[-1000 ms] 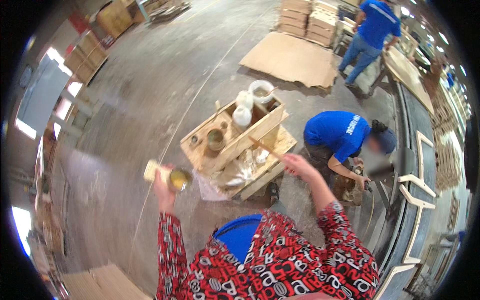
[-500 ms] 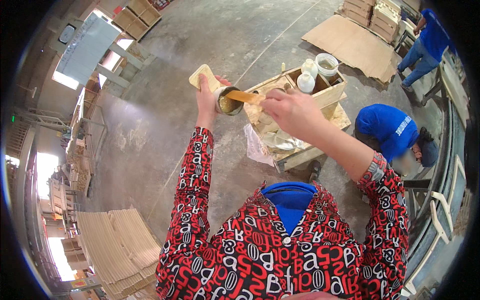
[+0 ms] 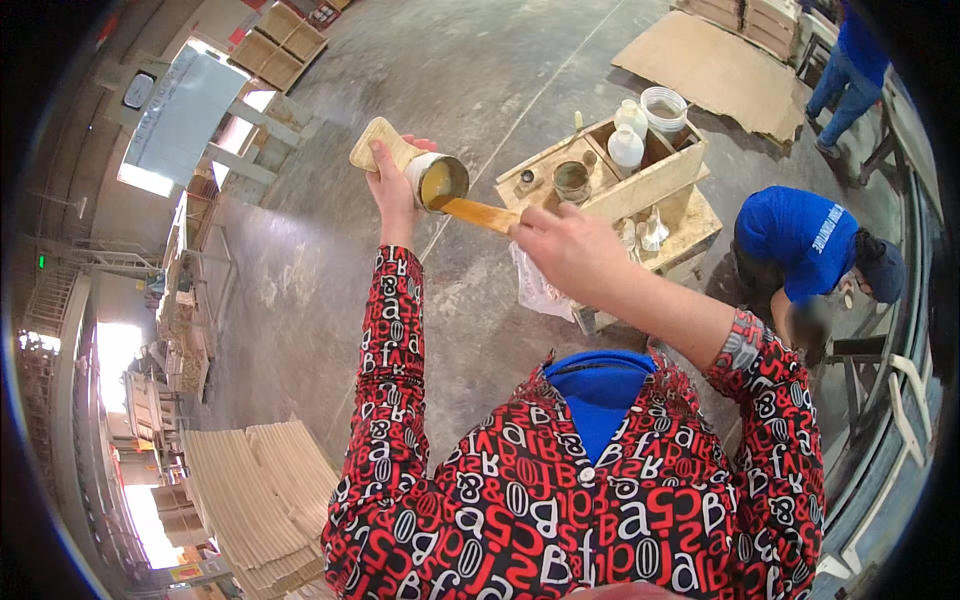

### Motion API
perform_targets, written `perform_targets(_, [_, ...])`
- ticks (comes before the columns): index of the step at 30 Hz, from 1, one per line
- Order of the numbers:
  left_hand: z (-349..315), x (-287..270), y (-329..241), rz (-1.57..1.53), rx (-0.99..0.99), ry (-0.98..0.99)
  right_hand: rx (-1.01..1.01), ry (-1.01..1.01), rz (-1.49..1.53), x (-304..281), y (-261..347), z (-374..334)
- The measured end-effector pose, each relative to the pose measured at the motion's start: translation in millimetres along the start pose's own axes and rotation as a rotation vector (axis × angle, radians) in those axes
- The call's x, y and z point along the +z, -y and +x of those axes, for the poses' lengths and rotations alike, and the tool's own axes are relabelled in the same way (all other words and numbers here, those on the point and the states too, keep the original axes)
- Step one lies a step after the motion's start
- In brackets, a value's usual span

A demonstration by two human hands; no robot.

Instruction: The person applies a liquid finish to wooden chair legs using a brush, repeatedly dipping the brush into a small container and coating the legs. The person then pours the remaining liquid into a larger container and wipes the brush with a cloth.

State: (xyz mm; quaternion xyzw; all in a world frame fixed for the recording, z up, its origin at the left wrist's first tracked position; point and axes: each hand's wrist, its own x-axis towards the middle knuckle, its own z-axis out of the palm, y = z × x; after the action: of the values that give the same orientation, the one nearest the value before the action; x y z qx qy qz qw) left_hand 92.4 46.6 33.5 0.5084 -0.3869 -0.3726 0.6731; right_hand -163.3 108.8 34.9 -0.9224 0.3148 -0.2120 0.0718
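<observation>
My left hand (image 3: pixel 392 195) is wrapped round a small open can (image 3: pixel 418 172), tilted so its mouth faces right. Thick yellow-brown liquid (image 3: pixel 436 183) shows inside. A pale, round-cornered wooden piece (image 3: pixel 383 145) sticks out past my left thumb, held against the can; its other end is hidden. Between the fingers of my closed right hand (image 3: pixel 570 245) is a flat wooden stick (image 3: pixel 480 213), stained orange-yellow. Its far end rests at the can's lower rim, reaching just inside.
Ahead to the right stands a wooden workbox (image 3: pixel 640 185) with white bottles (image 3: pixel 626 148), a white bucket (image 3: pixel 663 108) and a stained pot (image 3: pixel 572 181). A co-worker in blue (image 3: pixel 795 240) bends at the right. Stacked wooden panels (image 3: pixel 260 500) stand lower left; cardboard (image 3: pixel 710 75) lies beyond.
The can and both my hands have shifted a little left in view. The stick's tip has dropped from the upper part of the can's mouth to its lower rim.
</observation>
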Motion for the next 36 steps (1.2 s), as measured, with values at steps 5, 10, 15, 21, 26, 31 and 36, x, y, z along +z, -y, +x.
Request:
perform_targets(5, [6,3,5,0.022,0.029,0.015,-0.013,-0.214,0.096,-9,-20,23])
perform_targets(10, [10,-6,6,0.023,0.042,-0.031,-0.019,-0.118,0.127,14,-10,6])
perform_targets(15, [16,2,3,0.038,0.056,-0.042,0.026,-0.262,0.132,1,-22,26])
perform_targets(21, [17,-2,4,0.072,0.057,-0.025,0.006,-0.150,0.118,24,-21,10])
perform_targets(26, [22,-6,5,0.130,0.087,-0.004,0.009,-0.282,0.099,11,-29,31])
perform_targets(31, [23,-17,8,0.164,0.115,-0.018,0.009,-0.259,0.071,23,-18,26])
perform_targets(36, [17,-23,7,0.155,0.114,0.001,0.029,-0.284,0.167,13,-21,34])
